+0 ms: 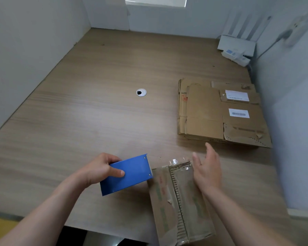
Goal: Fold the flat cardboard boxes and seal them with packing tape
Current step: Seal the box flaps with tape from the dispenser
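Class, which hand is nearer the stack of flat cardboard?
Right. The right hand is open just short of the stack; the left hand, gripping the blue dispenser, is farther left.

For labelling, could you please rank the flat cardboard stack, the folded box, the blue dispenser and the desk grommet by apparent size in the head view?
1. flat cardboard stack
2. folded box; close in size, nearer the camera, so order unsure
3. blue dispenser
4. desk grommet

Packing items: placement.
Folded box (pixel 180 201) at near edge; blue tape dispenser (pixel 130 174) just left; flat cardboard stack (pixel 220 112) beyond, right.
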